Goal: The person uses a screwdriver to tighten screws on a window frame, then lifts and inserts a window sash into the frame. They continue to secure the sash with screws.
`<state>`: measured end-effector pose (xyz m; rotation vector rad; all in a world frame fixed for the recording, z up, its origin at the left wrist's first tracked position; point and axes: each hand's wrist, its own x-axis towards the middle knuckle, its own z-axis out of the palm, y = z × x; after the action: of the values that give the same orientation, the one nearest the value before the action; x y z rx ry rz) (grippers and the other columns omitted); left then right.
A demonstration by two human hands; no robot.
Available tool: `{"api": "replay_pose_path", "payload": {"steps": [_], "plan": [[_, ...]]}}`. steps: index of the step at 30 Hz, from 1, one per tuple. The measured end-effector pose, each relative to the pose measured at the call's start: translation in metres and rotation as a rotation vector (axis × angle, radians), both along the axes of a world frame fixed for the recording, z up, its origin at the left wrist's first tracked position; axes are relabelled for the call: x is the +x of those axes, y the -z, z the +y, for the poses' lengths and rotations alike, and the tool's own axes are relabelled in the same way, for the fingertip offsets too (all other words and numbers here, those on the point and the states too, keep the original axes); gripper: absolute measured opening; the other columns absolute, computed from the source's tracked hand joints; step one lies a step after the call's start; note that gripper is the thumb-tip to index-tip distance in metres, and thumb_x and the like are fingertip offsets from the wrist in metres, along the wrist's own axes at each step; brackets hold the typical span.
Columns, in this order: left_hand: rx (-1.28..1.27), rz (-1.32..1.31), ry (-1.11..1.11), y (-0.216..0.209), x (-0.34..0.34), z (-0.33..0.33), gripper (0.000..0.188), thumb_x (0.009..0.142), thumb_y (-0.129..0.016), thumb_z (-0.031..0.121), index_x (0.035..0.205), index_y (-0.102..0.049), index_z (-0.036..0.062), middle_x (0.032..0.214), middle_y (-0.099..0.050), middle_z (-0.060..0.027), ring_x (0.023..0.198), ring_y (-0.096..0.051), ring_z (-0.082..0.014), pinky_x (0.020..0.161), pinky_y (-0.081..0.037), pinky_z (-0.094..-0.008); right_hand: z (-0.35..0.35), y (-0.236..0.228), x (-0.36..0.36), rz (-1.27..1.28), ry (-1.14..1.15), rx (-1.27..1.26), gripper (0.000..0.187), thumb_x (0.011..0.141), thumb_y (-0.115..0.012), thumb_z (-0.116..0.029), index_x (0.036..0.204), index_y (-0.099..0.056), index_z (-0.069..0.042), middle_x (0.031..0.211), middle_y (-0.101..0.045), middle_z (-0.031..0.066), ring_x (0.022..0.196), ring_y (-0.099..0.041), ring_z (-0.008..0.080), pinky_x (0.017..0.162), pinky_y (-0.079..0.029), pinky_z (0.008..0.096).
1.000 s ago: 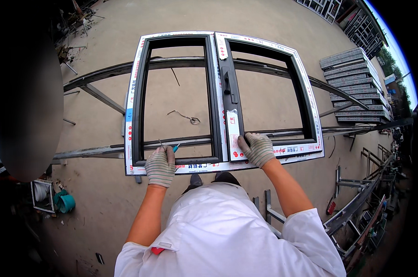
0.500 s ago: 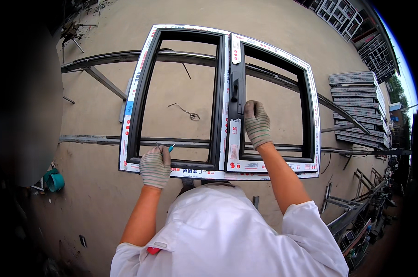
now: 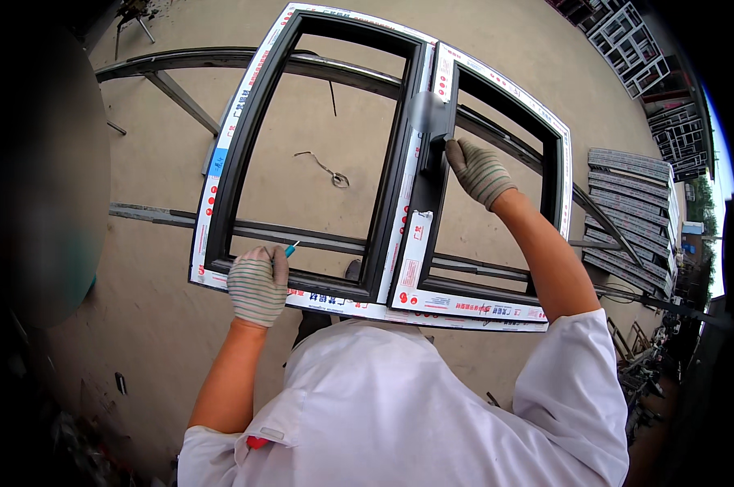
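A two-part window frame (image 3: 405,203), black inside with printed white film along its edges, lies before me across metal rails. My right hand (image 3: 482,172), in a striped knit glove, has its fingers closed at the black window handle (image 3: 433,154) on the right sash (image 3: 415,268). The fingers partly cover the handle, and a pale blur lies over its upper end. At the frame's near left corner, my gloved left hand (image 3: 257,284) is closed around a small teal-handled tool (image 3: 291,250) with a thin pale tip. The rest of that tool is hidden in the glove.
Metal support rails (image 3: 160,215) run beneath the window frame. A bent wire piece (image 3: 326,170) lies on the floor, seen through the left opening. Stacked film-wrapped profiles (image 3: 630,215) stand at the right, with white frames (image 3: 630,49) beyond. A dark blurred shape (image 3: 50,187) covers the far left.
My right hand has shifted up along the handle, its elbow now further out. The left hand still grips the teal tool, a little lower left. The whole view has tilted.
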<state>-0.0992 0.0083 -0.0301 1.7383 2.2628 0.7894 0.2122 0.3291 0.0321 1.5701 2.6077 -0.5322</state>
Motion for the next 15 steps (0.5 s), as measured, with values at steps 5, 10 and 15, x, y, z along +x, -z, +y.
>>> {"api": "replay_pose_path", "payload": {"steps": [5, 10, 15], "plan": [[0.009, 0.004, 0.047, 0.004, -0.001, 0.000, 0.011, 0.100, -0.064, 0.014, 0.099, -0.070, 0.0047, 0.083, -0.066, -0.0135, 0.078, -0.064, -0.0370, 0.077, -0.050, -0.0470, 0.045, -0.019, 0.013, -0.158, -0.477, 0.046, 0.033, 0.108, -0.057, -0.038, 0.110, -0.061, -0.006, 0.081, -0.071, 0.0193, 0.071, -0.071, 0.0410, 0.064, -0.057, 0.0463], [-0.002, 0.001, 0.026, 0.001, 0.000, 0.000, 0.010, 0.100, -0.065, 0.013, 0.101, -0.070, 0.0043, 0.084, -0.065, -0.0138, 0.079, -0.064, -0.0365, 0.077, -0.050, -0.0465, 0.048, -0.008, 0.015, 0.026, -0.453, 0.007, 0.036, 0.109, -0.054, -0.041, 0.109, -0.064, -0.006, 0.084, -0.073, 0.0170, 0.070, -0.071, 0.0393, 0.066, -0.058, 0.0431], [-0.002, 0.077, 0.056, 0.001, 0.001, 0.002, 0.011, 0.100, -0.064, 0.010, 0.099, -0.070, 0.0023, 0.080, -0.062, -0.0145, 0.076, -0.062, -0.0363, 0.074, -0.048, -0.0461, 0.029, 0.001, 0.012, 0.139, -0.176, -0.124, 0.053, 0.110, -0.050, -0.050, 0.109, -0.070, -0.001, 0.084, -0.072, 0.0193, 0.072, -0.067, 0.0376, 0.076, -0.057, 0.0424]]}}
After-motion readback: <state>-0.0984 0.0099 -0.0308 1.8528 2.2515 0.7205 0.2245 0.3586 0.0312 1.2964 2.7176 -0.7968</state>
